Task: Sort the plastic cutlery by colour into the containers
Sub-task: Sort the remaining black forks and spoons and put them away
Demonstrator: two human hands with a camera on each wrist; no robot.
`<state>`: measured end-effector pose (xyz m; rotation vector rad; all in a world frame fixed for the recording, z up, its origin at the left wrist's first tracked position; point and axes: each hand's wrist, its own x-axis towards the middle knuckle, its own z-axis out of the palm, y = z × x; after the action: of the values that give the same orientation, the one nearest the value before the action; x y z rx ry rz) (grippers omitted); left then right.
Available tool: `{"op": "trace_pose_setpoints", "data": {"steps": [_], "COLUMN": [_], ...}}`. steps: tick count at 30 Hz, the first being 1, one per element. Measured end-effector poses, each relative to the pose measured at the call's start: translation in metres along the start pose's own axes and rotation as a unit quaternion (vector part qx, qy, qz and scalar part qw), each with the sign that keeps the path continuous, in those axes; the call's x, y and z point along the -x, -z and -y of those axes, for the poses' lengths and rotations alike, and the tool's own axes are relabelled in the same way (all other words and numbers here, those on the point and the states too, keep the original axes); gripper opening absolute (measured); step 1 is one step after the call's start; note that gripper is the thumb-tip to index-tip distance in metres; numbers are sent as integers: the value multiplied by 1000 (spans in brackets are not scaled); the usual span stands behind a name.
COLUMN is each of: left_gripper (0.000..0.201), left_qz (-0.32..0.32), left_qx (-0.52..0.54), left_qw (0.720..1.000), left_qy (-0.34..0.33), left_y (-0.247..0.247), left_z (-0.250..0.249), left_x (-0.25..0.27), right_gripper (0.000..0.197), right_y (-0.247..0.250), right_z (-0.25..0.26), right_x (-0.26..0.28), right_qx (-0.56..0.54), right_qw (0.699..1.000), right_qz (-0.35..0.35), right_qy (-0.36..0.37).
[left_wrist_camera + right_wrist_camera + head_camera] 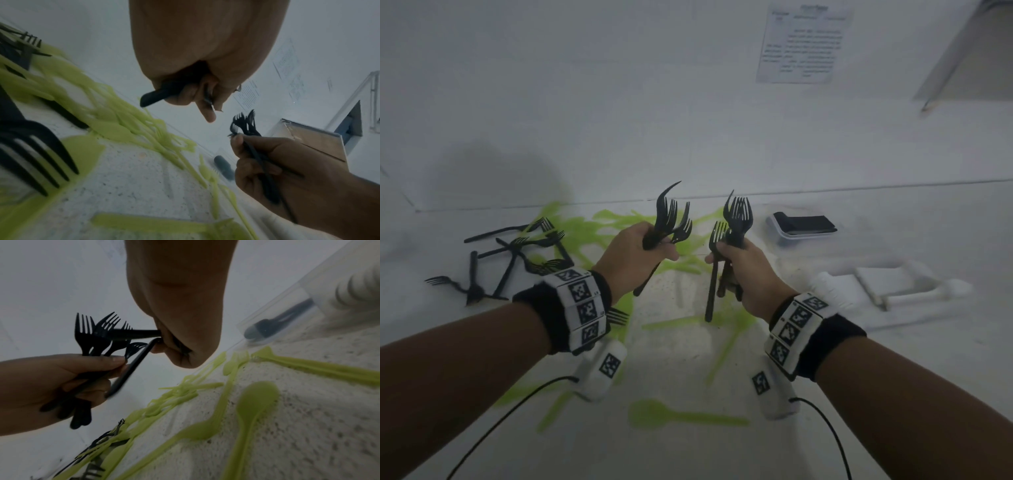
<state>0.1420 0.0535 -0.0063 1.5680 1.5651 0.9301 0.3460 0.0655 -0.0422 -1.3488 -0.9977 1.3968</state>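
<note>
My left hand (638,255) grips a bunch of black forks (671,219), tines up, above the white speckled surface. My right hand (743,270) grips a second bunch of black forks (736,219) just to its right; the two bunches stand close but apart. In the left wrist view my left hand (195,68) is curled round a black handle (158,95). The right wrist view shows my right hand (180,324) clamping black handles (133,334). More black forks (517,253) lie loose at the left. Green cutlery (619,226) is strewn beneath both hands.
A clear container (777,236) with black cutlery in it stands at the right, near the wall. Nearer right lies white cutlery (893,287), its tray hard to make out. A green spoon (654,414) lies close to me. A paper sheet (801,44) hangs on the wall.
</note>
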Motion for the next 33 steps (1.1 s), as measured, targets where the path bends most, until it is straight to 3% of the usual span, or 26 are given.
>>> {"op": "trace_pose_setpoints", "data": {"steps": [4,9,13,18,23,27,31,33], "left_gripper": [12,17,18,14,16,16,15,18], "left_qz": [-15,32,50,63,94,123,100,99], "left_qx": [31,93,134,226,302,284,170,178], "left_qw": [999,995,990,969,939,944,979,978], "left_qy": [-3,11,15,84,133,116,57,52], "left_y": [-11,-29,-36,-31,-37,-39,-39,-41], "left_z": [-6,-14,-20,-14,-18,-17,-17,-18], "left_x": [3,15,19,18,16,15,18,21], "right_gripper": [17,15,21,30,32,41,35,41], "right_y": [-4,-12,-15,-6,-6,-4,-2,-5], "right_z": [2,6,9,11,13,11,10,11], "right_x": [3,7,13,13,11,12,11,11], "right_qx": [-37,-172,-212,-274,-246,-221,-204,-207], "right_qw": [999,982,972,957,963,968,975,976], "right_qz": [15,54,79,58,91,98,74,58], "right_qy": [-5,-48,-69,-71,-67,-62,-43,-29]}}
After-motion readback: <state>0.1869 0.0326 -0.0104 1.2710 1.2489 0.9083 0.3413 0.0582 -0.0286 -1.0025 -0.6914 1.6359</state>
